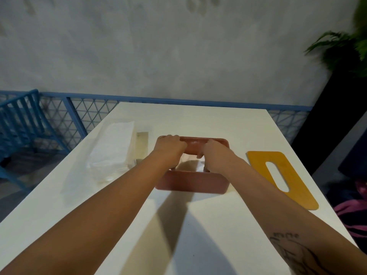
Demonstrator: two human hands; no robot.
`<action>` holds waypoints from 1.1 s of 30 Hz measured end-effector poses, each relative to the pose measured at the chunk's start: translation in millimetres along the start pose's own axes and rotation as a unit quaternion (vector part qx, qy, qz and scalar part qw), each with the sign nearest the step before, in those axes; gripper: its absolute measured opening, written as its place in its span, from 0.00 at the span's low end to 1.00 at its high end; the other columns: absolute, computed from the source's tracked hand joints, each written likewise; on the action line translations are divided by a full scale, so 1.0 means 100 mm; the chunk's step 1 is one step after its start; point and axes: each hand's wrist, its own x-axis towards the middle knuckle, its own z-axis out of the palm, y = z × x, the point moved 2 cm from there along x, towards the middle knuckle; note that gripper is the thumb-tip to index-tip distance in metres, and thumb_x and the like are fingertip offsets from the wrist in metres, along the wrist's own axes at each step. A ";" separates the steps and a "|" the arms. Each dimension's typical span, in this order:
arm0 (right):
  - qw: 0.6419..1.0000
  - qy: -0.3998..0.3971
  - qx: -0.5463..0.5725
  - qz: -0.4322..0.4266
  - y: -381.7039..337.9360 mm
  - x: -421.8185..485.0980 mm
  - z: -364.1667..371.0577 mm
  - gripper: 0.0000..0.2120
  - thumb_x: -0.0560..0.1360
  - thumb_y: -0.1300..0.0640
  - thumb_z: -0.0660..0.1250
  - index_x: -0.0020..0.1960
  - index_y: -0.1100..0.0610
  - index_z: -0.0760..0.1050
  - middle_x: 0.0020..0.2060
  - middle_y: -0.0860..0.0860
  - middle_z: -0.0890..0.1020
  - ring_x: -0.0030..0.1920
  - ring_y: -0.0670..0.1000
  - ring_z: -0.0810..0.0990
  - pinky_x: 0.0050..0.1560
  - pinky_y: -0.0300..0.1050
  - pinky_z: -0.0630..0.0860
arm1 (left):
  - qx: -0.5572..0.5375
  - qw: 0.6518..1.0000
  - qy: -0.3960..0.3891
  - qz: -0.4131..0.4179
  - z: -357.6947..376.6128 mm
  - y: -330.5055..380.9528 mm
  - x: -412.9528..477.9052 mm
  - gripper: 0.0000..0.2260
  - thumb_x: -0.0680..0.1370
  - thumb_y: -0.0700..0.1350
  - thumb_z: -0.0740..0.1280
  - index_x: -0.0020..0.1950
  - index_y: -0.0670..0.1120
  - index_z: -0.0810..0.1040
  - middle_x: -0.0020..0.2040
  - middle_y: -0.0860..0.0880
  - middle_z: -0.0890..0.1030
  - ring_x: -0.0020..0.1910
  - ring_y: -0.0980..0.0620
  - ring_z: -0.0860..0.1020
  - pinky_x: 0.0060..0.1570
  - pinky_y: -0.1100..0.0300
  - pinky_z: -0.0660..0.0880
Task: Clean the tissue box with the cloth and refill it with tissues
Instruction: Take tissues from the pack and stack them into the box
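Left hand [168,148] grips the tissue box [190,182] far rim; right hand [211,153] curls inside, grasp unclear.

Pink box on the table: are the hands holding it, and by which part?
The left hand grips the pink tissue box by its far rim. The right hand curls down inside it; whether it holds anything cannot be told.

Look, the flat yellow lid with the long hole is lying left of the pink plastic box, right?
No. The head view shows the flat yellow lid with the long hole lying right of the pink plastic box, not left.
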 end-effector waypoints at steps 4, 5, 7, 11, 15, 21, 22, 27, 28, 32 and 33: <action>0.996 -0.083 -0.024 -0.030 0.00 0.02 0.02 0.16 0.78 0.64 0.59 0.63 0.60 0.76 0.60 0.55 0.78 0.59 0.55 0.77 0.54 0.42 0.72 | -0.050 0.994 -0.102 0.002 0.15 0.01 0.06 0.15 0.73 0.34 0.62 0.59 0.44 0.76 0.56 0.46 0.79 0.53 0.45 0.78 0.51 0.54 0.76; 0.995 -0.090 -0.039 -0.035 0.01 0.02 0.01 0.16 0.78 0.64 0.59 0.63 0.61 0.76 0.61 0.56 0.78 0.59 0.54 0.77 0.54 0.41 0.72 | -0.065 0.991 -0.119 -0.001 0.18 0.00 0.07 0.15 0.74 0.34 0.62 0.59 0.44 0.76 0.56 0.46 0.79 0.53 0.45 0.78 0.52 0.54 0.75; 0.993 -0.102 -0.040 -0.034 0.03 0.03 0.00 0.16 0.76 0.66 0.61 0.62 0.62 0.76 0.60 0.56 0.78 0.56 0.54 0.79 0.52 0.43 0.74 | -0.100 0.985 -0.137 -0.016 0.18 -0.02 0.10 0.15 0.75 0.35 0.62 0.61 0.43 0.75 0.57 0.46 0.78 0.55 0.45 0.77 0.54 0.54 0.75; 0.992 -0.121 -0.031 -0.022 0.03 0.09 0.03 0.16 0.74 0.68 0.63 0.62 0.62 0.75 0.58 0.58 0.78 0.45 0.52 0.74 0.43 0.41 0.71 | -0.117 0.979 -0.166 -0.021 0.14 0.00 0.11 0.18 0.74 0.36 0.67 0.64 0.43 0.73 0.60 0.46 0.77 0.55 0.46 0.77 0.47 0.58 0.72; 0.992 -0.121 -0.037 -0.004 0.01 0.15 0.09 0.17 0.74 0.69 0.62 0.62 0.61 0.73 0.59 0.57 0.77 0.45 0.53 0.75 0.43 0.42 0.72 | -0.134 0.976 -0.167 -0.027 0.18 -0.03 0.11 0.20 0.73 0.35 0.67 0.64 0.45 0.72 0.59 0.46 0.76 0.47 0.49 0.73 0.42 0.60 0.68; 0.992 -0.119 -0.028 -0.017 0.00 0.13 0.10 0.18 0.75 0.69 0.59 0.64 0.60 0.71 0.60 0.57 0.76 0.48 0.54 0.74 0.45 0.43 0.71 | -0.143 0.971 -0.186 -0.036 0.14 0.00 0.10 0.18 0.77 0.37 0.63 0.67 0.44 0.72 0.63 0.46 0.75 0.49 0.50 0.71 0.53 0.58 0.71; 0.992 -0.120 -0.022 -0.020 0.01 0.12 0.09 0.18 0.75 0.68 0.58 0.64 0.60 0.71 0.60 0.56 0.76 0.50 0.54 0.75 0.46 0.42 0.70 | -0.146 0.971 -0.185 -0.035 0.12 0.01 0.08 0.17 0.77 0.37 0.63 0.67 0.44 0.72 0.63 0.46 0.75 0.50 0.49 0.73 0.54 0.59 0.71; 0.994 -0.108 -0.002 -0.030 0.06 0.02 0.03 0.10 0.77 0.60 0.62 0.55 0.61 0.78 0.52 0.55 0.80 0.52 0.56 0.78 0.46 0.44 0.74 | -0.206 0.976 -0.059 -0.044 0.05 -0.09 -0.14 0.17 0.76 0.40 0.66 0.65 0.47 0.74 0.63 0.47 0.77 0.59 0.47 0.76 0.57 0.57 0.73; 0.997 -0.073 0.013 -0.036 0.04 0.00 0.02 0.12 0.77 0.59 0.62 0.58 0.61 0.77 0.54 0.55 0.80 0.55 0.56 0.78 0.50 0.45 0.74 | -0.226 0.973 0.001 -0.052 0.01 -0.12 -0.21 0.15 0.76 0.41 0.66 0.63 0.47 0.76 0.61 0.47 0.78 0.56 0.48 0.77 0.55 0.57 0.75; 0.986 0.111 0.118 -0.049 -0.20 -0.20 -0.06 0.11 0.76 0.54 0.63 0.57 0.57 0.75 0.55 0.54 0.79 0.56 0.55 0.76 0.54 0.47 0.74 | -0.298 0.931 0.179 -0.112 -0.18 -0.25 -0.68 0.11 0.79 0.43 0.62 0.59 0.47 0.77 0.55 0.49 0.78 0.50 0.50 0.77 0.47 0.63 0.70; 0.981 0.144 0.119 -0.058 -0.28 -0.27 -0.07 0.11 0.77 0.53 0.63 0.56 0.56 0.76 0.54 0.53 0.78 0.56 0.55 0.76 0.55 0.48 0.74 | -0.308 0.921 0.206 -0.122 -0.20 -0.27 -0.81 0.10 0.78 0.43 0.62 0.59 0.47 0.77 0.54 0.50 0.79 0.49 0.51 0.77 0.46 0.64 0.69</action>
